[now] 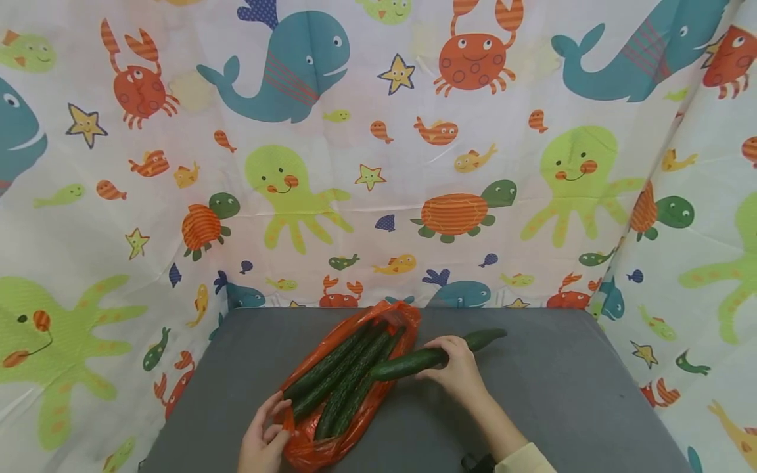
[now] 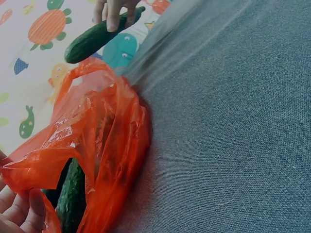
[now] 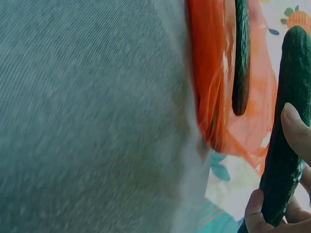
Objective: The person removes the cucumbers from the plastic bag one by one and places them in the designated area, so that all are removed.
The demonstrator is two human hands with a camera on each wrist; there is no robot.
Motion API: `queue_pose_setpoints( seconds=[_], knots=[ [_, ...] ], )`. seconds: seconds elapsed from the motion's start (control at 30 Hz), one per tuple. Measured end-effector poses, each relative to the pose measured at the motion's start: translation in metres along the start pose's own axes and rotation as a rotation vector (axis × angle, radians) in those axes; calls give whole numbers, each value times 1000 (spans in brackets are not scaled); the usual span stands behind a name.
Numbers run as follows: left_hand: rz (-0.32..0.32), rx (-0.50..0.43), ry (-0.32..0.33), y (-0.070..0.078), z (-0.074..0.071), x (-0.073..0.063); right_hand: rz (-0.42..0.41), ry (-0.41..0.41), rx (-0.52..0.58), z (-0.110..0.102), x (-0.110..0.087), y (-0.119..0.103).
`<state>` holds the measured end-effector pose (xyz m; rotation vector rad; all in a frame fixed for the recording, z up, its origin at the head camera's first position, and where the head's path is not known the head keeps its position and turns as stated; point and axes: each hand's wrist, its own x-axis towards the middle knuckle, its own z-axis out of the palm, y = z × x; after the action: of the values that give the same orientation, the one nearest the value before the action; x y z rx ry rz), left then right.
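A dark green cucumber (image 1: 408, 364) is in my right hand (image 1: 455, 368), whose thumb and fingers grip it around the middle. In the head view its left end overlaps the right edge of an orange plastic bag (image 1: 313, 453). The right wrist view shows the thumb (image 3: 296, 131) lying along the held cucumber (image 3: 289, 77). Several more cucumbers (image 1: 340, 374) lie side by side in the open bag. My left hand (image 1: 266, 430) pinches the bag's near left edge; in the left wrist view its fingers (image 2: 22, 208) hold the orange plastic (image 2: 43, 170) up.
The bag lies on a grey cloth-covered table (image 1: 532, 387). Behind and at both sides hangs a white curtain (image 1: 367, 230) printed with sea animals. A small black object (image 1: 478, 463) shows beside the right wrist, near a pale sleeve (image 1: 525, 460).
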<state>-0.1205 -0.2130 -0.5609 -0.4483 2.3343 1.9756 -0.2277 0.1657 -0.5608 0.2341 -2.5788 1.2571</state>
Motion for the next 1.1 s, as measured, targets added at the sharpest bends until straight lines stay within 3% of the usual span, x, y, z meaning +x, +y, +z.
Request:
queue_pose_setpoints(
  seconds=[0.63,0.87,1.1],
  knots=[
    [6,-19,-9,-2,-3,2,-28,89,-101,-19,2,40],
    [-9,-16,-16,-4,-4,2,26,75,-134,-30,6,55],
    [20,-36,-20,-3,-3,2,97,60,-180,-43,19,69]
  ],
)
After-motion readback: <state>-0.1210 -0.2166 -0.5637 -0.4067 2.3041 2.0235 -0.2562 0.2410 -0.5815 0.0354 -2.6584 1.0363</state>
